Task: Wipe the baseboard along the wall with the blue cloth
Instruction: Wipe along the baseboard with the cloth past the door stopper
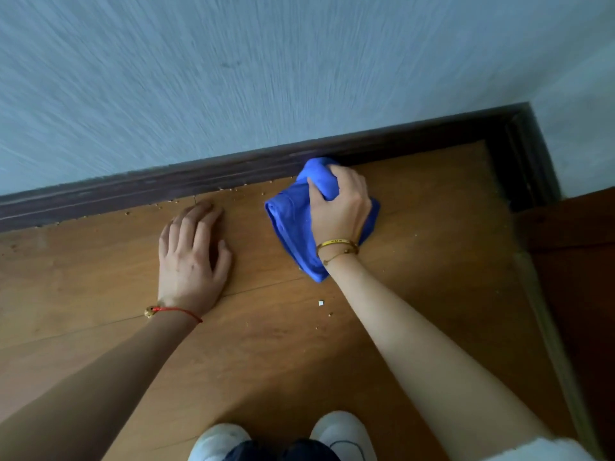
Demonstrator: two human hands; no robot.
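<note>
Wood-look floor (416,294) meeting a pale textured wall (233,78), with a dark baseboard (166,191) running along the join and turning a corner on the right. Person is crouched right up close, white shoes (339,434) poking in at the bottom.

Right hand (339,207) has the blue cloth (293,221) bunched up, fingers curled round a wad of it, and the top of that wad is shoved against the lower edge of the baseboard while the rest of the cloth trails on the floor under the wrist. Makes sense to me: a fat bundle gives you something to push into that trim groove instead of a floppy sheet.

Left hand (193,257) is holding nothing, just planted flat with fingers relaxed on the floor, fingertips near the baseboard. Looks like it's there to prop up the body weight while leaning in.

Other stuff: a line of little crumbs (159,205) sitting right along the foot of the baseboard to the left of the cloth, plus a small white chip (320,303) and a few specks further out on the floor. I'd guess those crumbs get dragged along if the wipe heads left. The propping hand is also parked right in that path, so it'd probably need to shift.
</note>
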